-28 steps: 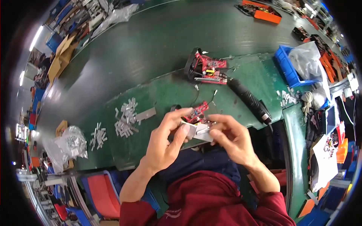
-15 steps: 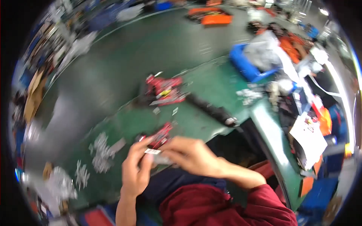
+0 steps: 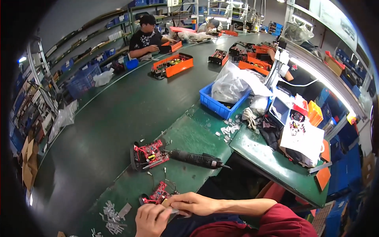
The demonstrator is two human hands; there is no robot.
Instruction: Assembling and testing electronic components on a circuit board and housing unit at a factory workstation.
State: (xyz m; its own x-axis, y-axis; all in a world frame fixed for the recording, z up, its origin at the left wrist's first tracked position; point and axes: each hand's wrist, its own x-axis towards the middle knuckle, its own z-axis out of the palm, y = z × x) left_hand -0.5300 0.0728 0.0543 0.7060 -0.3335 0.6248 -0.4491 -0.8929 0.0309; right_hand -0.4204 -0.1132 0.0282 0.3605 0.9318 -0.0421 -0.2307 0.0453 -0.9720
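Both hands meet at the near edge of the green bench mat. My left hand (image 3: 152, 219) is closed, its fingers curled round a small grey piece (image 3: 174, 211) whose kind I cannot make out. The fingers of my right hand (image 3: 194, 203) are pinched together on the same piece from the right, covering most of it. Just beyond them lies a red circuit board (image 3: 160, 192) with thin wires, partly hidden by my hands. Farther off sits a second red circuit board (image 3: 150, 153) with a black end part. Touching its right side is a black electric screwdriver (image 3: 196, 158).
Loose grey metal pieces (image 3: 113, 220) lie left of my hands. A blue bin (image 3: 221, 106) with plastic bags stands far right, near small scattered pieces (image 3: 229, 130). Orange-sided units (image 3: 179, 66) stand along the bench. A co-worker (image 3: 148, 39) sits at the far side.
The view has tilted up, bringing the far bench and co-workers in. My hands have drawn closer together; the white label seen at my left fingers no longer shows.
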